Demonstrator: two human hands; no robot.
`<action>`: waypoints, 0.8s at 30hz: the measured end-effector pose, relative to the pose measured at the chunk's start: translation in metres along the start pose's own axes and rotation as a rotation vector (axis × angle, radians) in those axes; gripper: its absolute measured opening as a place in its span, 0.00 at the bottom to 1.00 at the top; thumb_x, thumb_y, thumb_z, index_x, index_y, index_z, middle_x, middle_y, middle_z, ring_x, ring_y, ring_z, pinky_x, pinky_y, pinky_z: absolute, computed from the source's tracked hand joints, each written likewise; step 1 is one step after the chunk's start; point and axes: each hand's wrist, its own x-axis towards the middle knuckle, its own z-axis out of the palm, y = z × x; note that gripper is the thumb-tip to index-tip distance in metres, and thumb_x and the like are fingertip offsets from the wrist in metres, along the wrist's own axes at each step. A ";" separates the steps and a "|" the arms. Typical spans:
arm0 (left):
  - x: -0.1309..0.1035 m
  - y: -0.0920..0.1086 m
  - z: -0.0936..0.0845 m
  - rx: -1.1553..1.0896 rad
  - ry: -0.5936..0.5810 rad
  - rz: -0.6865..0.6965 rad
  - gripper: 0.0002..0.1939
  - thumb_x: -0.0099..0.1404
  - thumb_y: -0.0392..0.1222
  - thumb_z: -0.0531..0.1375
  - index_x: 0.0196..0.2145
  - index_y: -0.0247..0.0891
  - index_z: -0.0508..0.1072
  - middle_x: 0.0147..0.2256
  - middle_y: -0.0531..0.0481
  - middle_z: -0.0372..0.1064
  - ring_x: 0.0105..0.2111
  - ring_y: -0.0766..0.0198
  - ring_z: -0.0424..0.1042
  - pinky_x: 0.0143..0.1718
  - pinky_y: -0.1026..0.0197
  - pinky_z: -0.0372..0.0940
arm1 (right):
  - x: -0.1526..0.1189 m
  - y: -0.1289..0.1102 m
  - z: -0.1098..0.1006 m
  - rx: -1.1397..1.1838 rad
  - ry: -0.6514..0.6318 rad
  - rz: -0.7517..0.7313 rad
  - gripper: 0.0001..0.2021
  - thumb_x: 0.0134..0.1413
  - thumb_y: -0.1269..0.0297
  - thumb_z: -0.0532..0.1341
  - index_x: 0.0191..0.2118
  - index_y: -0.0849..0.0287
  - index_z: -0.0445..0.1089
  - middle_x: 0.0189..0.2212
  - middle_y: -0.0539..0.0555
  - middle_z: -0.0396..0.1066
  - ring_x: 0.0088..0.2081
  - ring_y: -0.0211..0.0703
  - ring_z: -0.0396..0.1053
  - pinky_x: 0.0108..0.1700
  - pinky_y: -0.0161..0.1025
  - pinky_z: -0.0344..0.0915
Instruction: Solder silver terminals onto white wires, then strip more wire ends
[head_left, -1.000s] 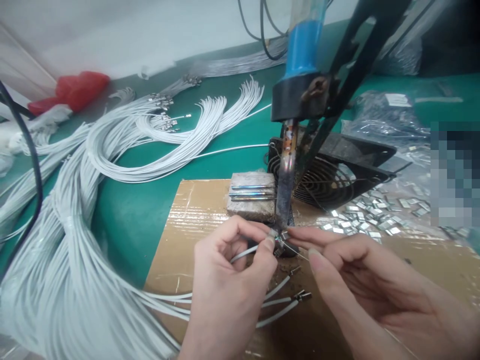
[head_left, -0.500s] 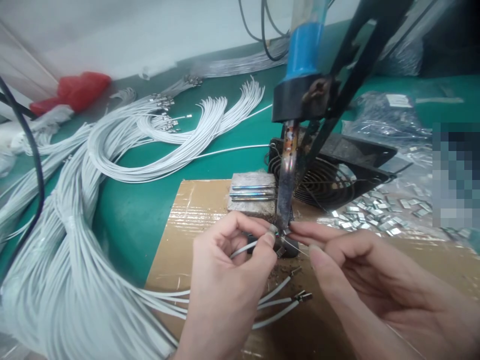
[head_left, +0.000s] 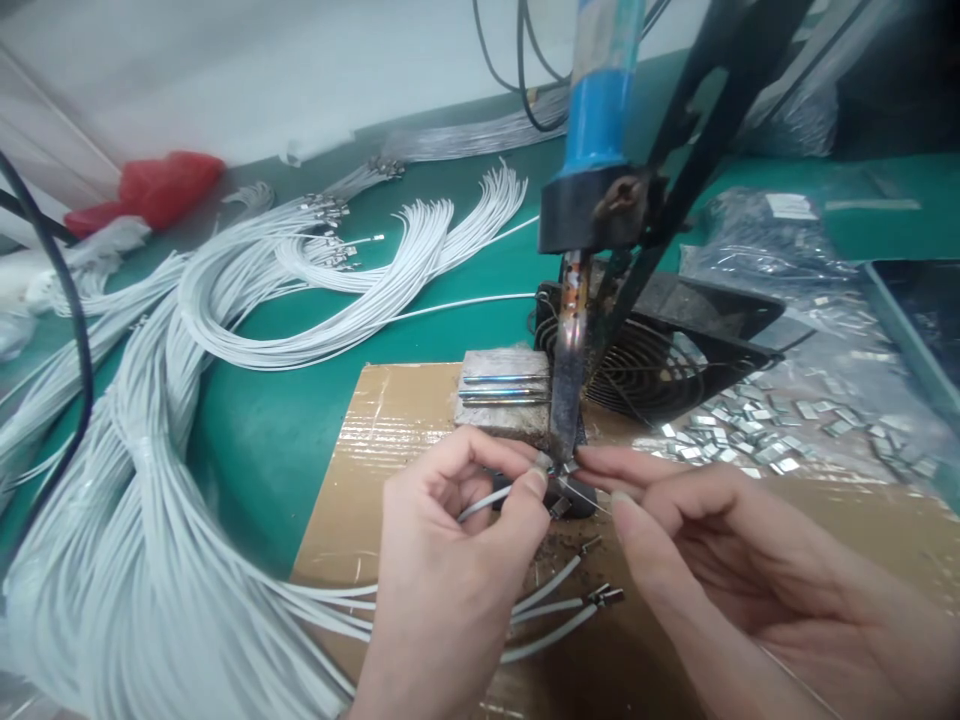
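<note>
My left hand (head_left: 457, 570) pinches a white wire (head_left: 482, 503) between thumb and index finger, its end close under the iron. Coming down from above, a clamped soldering iron (head_left: 568, 370) with a blue sleeve has its tip at the fingertips of both hands. My right hand (head_left: 750, 570) is closed on a thin solder wire (head_left: 589, 497), which runs to the tip and trails out below the palm. Its index fingertip is beside a small shiny metal piece at the tip; whether it touches is unclear. Below lie several white wires with metal terminals (head_left: 604, 596).
A grey block (head_left: 502, 415) with metal rods sits on the cardboard (head_left: 352, 470). Behind the iron is a black fan (head_left: 652, 370). Loose metal clips (head_left: 750, 430) lie at right, near plastic bags (head_left: 765, 240). Large white wire bundles (head_left: 142, 560) cover the left.
The view has shifted slightly, so the iron and its stand appear a little further left. Both hands stay nearly still at the iron tip.
</note>
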 end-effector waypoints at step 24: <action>0.000 0.003 -0.001 0.024 -0.011 -0.006 0.06 0.53 0.32 0.68 0.22 0.37 0.75 0.26 0.54 0.77 0.24 0.71 0.70 0.23 0.74 0.63 | 0.010 0.012 -0.011 -0.071 -0.128 -0.173 0.09 0.58 0.61 0.69 0.28 0.51 0.72 0.43 0.48 0.82 0.45 0.49 0.82 0.46 0.37 0.79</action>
